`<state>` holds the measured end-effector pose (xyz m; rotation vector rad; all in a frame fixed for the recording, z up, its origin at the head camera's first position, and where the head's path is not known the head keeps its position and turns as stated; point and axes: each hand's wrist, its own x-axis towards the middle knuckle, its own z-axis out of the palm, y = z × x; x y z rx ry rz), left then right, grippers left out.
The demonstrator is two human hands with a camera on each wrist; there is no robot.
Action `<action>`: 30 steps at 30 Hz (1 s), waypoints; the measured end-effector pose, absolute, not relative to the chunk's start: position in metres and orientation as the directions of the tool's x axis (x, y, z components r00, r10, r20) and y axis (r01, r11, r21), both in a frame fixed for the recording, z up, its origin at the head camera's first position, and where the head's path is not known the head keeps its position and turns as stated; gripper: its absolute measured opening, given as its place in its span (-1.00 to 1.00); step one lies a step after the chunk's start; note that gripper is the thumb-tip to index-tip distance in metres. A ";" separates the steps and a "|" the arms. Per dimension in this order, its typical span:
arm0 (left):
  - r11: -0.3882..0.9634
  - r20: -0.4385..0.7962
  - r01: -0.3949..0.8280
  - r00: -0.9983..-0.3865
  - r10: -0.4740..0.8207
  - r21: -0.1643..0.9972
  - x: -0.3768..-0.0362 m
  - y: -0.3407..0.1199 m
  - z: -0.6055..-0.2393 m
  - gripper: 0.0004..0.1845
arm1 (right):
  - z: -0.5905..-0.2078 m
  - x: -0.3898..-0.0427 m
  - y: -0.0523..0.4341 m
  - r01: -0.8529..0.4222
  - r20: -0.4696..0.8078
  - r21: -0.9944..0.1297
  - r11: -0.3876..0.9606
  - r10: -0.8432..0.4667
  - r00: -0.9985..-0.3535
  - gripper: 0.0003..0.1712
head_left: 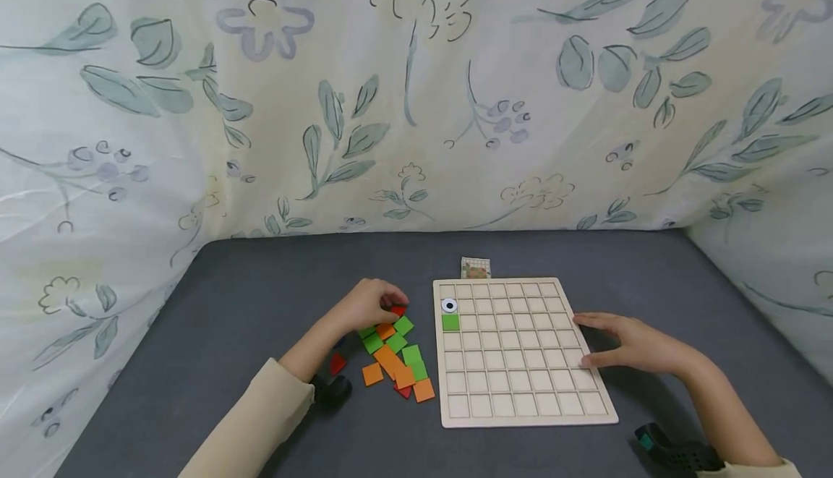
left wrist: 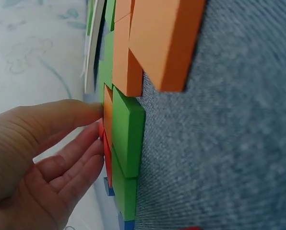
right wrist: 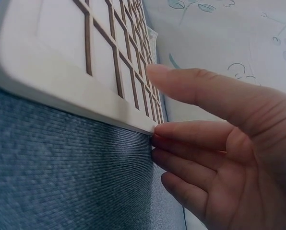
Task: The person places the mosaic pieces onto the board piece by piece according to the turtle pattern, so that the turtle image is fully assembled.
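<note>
Flowered cloth hangs behind and to both sides of a grey mat (head_left: pixel 260 297) where the work lies. At the left, the left hand (head_left: pixel 371 304) sits curled over the far end of a heap of tiles (head_left: pixel 397 362), green, orange and red; its fingertips (left wrist: pixel 92 112) close on a red tile (head_left: pixel 398 310), thumb on one side and fingers on the other, though the wrist view does not settle whether that tile is off the mat yet. Right of the heap lies a grid board (head_left: pixel 520 351), its cells bare but for an eye tile (head_left: pixel 449 305) in the far-left column and a green tile (head_left: pixel 450 322) just nearer in the same column. A small card (head_left: pixel 475 268) peeks out at the board's far edge. At the right, the right hand (head_left: pixel 625 344) lies flat with fingers straight, tips (right wrist: pixel 172 132) against the board's right edge, thumb over the frame, steadying it.

I judge the step in hand to be the picking of a tile from the heap, with filling barely begun. The next move would call for lifting that tile free of its neighbours, carrying it right to a cell and dropping it in squarely while the board is held firm.
</note>
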<state>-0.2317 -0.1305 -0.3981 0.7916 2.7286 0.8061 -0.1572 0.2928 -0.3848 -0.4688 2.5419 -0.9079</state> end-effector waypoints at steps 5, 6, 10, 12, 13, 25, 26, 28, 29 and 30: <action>0.720 -0.032 0.405 -0.860 0.509 0.563 -0.233 -0.126 -0.397 -0.79 | -0.383 -0.157 0.293 -0.176 -0.252 -0.658 0.732 -0.435 -0.865 -0.06; 0.722 -0.028 0.400 -0.865 0.501 0.564 -0.233 -0.125 -0.398 -0.80 | -0.383 -0.157 0.293 -0.176 -0.253 -0.658 0.732 -0.435 -0.864 -0.06; 0.731 -0.020 0.393 -0.874 0.485 0.558 -0.233 -0.123 -0.398 -0.81 | -0.384 -0.158 0.293 -0.171 -0.256 -0.656 0.735 -0.430 -0.866 -0.06; 0.731 -0.019 0.405 -0.868 0.496 0.550 -0.234 -0.124 -0.399 -0.80 | -0.384 -0.158 0.293 -0.168 -0.257 -0.655 0.737 -0.426 -0.868 -0.06; 0.728 -0.020 0.415 -0.862 0.506 0.546 -0.235 -0.125 -0.398 -0.79 | -0.384 -0.158 0.292 -0.167 -0.257 -0.654 0.738 -0.424 -0.869 -0.06; 0.654 -0.124 0.547 -0.710 0.693 0.522 -0.243 -0.133 -0.384 -0.67 | -0.383 -0.157 0.293 -0.184 -0.242 -0.663 0.725 -0.441 -0.864 -0.10; 0.653 -0.131 0.555 -0.702 0.700 0.515 -0.243 -0.132 -0.383 -0.68 | -0.383 -0.156 0.293 -0.183 -0.244 -0.665 0.724 -0.442 -0.863 -0.10; 0.654 -0.144 0.560 -0.694 0.706 0.508 -0.245 -0.132 -0.382 -0.69 | -0.383 -0.156 0.294 -0.191 -0.243 -0.668 0.720 -0.453 -0.858 -0.12; 0.658 -0.149 0.559 -0.695 0.704 0.505 -0.245 -0.132 -0.382 -0.69 | -0.382 -0.156 0.294 -0.195 -0.241 -0.669 0.717 -0.458 -0.856 -0.13; 0.661 -0.150 0.558 -0.697 0.701 0.502 -0.246 -0.131 -0.381 -0.70 | -0.382 -0.156 0.294 -0.194 -0.242 -0.671 0.716 -0.459 -0.855 -0.14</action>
